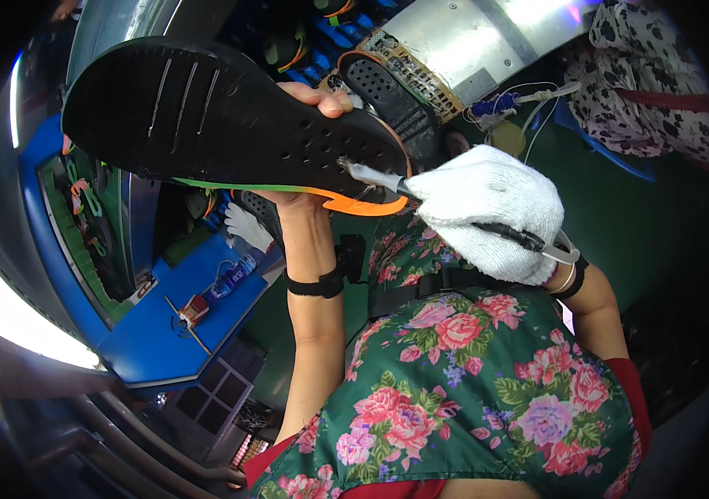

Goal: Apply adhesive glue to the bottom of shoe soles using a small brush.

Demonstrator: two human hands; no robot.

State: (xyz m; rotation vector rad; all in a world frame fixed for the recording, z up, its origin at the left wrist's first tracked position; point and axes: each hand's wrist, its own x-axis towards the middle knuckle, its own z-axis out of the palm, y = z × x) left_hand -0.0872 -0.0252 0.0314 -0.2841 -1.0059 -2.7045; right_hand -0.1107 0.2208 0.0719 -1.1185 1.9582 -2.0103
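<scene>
My left hand is bare and grips a large black shoe sole, its fingertips curled over the far edge and its palm hidden beneath. The sole has small round holes toward its right end, three thin pale lines at its left, and a green-to-orange rim. In a white knit glove, my right hand is closed round a small brush with a black handle and a pale, flat neck. The brush's darkened tip touches the sole among the holes.
Another black sole lies beyond, beside a metal machine plate. A blue bench at left bears a plastic bottle, a small red box and a white glove. Patterned cloth hangs at far right, near tangled cords.
</scene>
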